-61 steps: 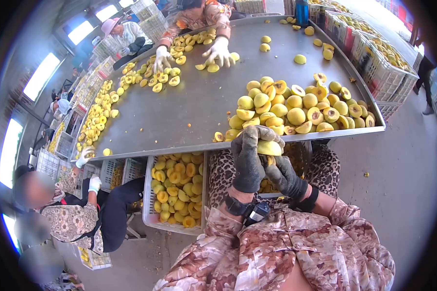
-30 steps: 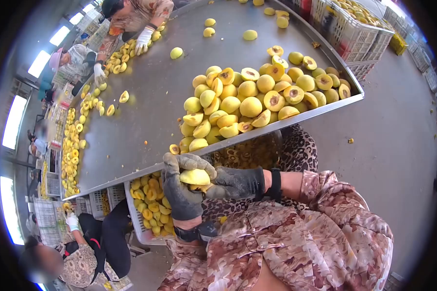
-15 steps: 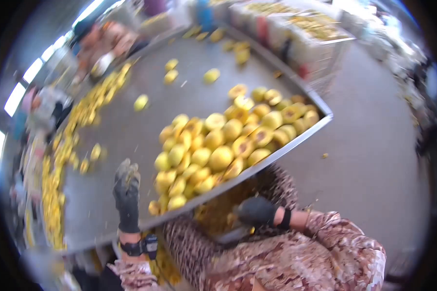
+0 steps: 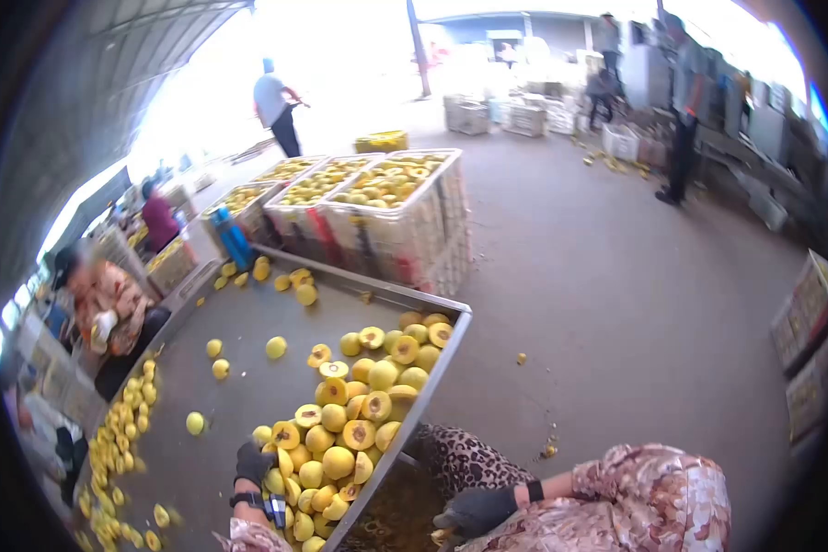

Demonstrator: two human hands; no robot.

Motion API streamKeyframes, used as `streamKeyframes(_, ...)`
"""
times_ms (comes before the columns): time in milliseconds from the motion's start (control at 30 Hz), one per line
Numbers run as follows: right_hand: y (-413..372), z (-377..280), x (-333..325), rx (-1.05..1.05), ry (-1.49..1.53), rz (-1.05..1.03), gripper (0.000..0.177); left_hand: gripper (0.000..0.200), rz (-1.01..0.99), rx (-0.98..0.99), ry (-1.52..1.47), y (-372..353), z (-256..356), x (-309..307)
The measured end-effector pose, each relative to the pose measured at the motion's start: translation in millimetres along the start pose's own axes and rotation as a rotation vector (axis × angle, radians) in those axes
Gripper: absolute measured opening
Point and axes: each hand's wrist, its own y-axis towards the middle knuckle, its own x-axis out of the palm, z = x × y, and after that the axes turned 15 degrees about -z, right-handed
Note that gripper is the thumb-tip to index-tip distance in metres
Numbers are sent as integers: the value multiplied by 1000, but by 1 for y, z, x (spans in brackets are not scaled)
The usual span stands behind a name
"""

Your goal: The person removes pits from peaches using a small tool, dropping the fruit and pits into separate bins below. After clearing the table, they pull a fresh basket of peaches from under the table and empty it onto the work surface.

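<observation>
A heap of yellow peaches, many cut in half with brown pit hollows showing, lies along the near right rim of a metal table. My left hand, in a dark glove with a watch at the wrist, is at the heap's left edge, its fingers curled against a peach. Low in the view, my right hand, also gloved, is closed beside the table edge. A small tan end shows at its fingertips; I cannot tell what it belongs to. Below the rim is a dark container with yellowish bits, partly hidden.
Crates full of peaches stand beyond the table, with a blue bottle-like object nearby. Along the left side runs a row of peach pieces. A seated person is at the far left; others stand farther back. Stacked crates edge the right.
The view has swung up and right, showing more floor and crates. My left hand has gone from over bare metal to the peach heap. My right hand stays low and closed.
</observation>
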Motion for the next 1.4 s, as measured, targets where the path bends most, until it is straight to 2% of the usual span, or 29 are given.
streamKeyframes(33, 4, -4, 8, -29, -30, 80, 22, 46, 38, 10, 61, 8, -18, 8)
streamKeyframes(67, 9, 0, 10, -41, -76, 158, 23, 51, 80, 178, -82, 8, -23, 14)
streamKeyframes(100, 8, 1, 7, -52, -138, 209, 23, 52, 113, 235, -145, -6, -7, 11)
streamKeyframes(233, 5, 1, -1, -16, -113, 338, 21, 56, 324, 250, -73, -77, 55, 21)
streamKeyframes(333, 3, 3, -24, 3, -131, 414, 20, 59, 476, 361, 238, -118, 91, 36)
streamKeyframes(433, 28, -3, -48, 9, -454, 763, 22, 63, 639, 492, 817, -146, 108, 61)
streamKeyframes(467, 35, -10, -58, 43, -431, 786, 31, 64, 688, 525, 966, -151, 111, 72)
streamKeyframes(500, 37, -29, -78, 72, -400, 800, 41, 65, 702, 547, 989, -157, 113, 87)
streamKeyframes(533, 44, -43, -92, 89, -493, 788, 42, 66, 677, 538, 902, -160, 120, 100)
streamKeyframes(567, 57, -56, -99, 80, -558, 763, 42, 55, 576, 545, 445, -173, 136, 120)
streamKeyframes(600, 74, -55, -102, -78, -657, 852, 38, 46, 540, 573, -32, -187, 151, 141)
streamKeyframes(633, 85, -61, -106, -70, -783, 850, 36, 44, 447, 504, -168, -201, 177, 138)
streamKeyframes(667, 100, -48, -111, -108, -806, 860, 31, 43, 446, 454, -357, -199, 181, 141)
streamKeyframes(700, 112, -47, -117, 98, -682, 791, 23, 42, 451, 409, -571, -199, 177, 146)
streamKeyframes(733, 126, -34, -122, 232, -584, 817, 17, 42, 447, 367, -845, -203, 167, 151)
streamKeyframes(800, 130, -9, -124, 198, -312, 955, 15, 43, 366, 353, -1535, -217, 162, 139)
streamKeyframes(833, 126, -3, -126, 167, -379, 929, 14, 44, 353, 333, -1926, -223, 167, 123)
streamKeyframes(867, 122, 4, -121, 106, -83, 865, 12, 45, 385, 356, -1862, -223, 159, 123)
streamKeyframes(900, 109, -6, -114, 51, 112, 705, 12, 45, 393, 385, -1802, -223, 156, 124)
streamKeyframes(967, 89, -43, -92, -27, 499, 435, 16, 46, 412, 407, -1939, -230, 163, 117)
streamKeyframes(1067, 78, -62, -54, -13, 637, 285, 20, 44, 314, 408, -2049, -228, 178, 119)
streamKeyframes(1100, 81, -60, -43, -16, 681, 325, 26, 43, 267, 400, -2068, -227, 181, 121)
streamKeyframes(1133, 80, -60, -38, -6, 756, 324, 26, 39, 316, 321, -2056, -224, 180, 128)
streamKeyframes(1167, 79, -60, -37, 1, 827, 323, 27, 39, 304, 311, -1916, -225, 182, 128)
streamKeyframes(1233, 77, -59, -34, 37, 753, 331, 26, 38, 288, 295, -1626, -227, 181, 124)
streamKeyframes(1267, 75, -57, -33, 52, 720, 331, 26, 37, 176, 302, -1655, -228, 174, 122)
streamKeyframes(1400, 71, -62, -35, 26, 594, 379, 23, 38, 131, 386, -1872, -228, 167, 125)
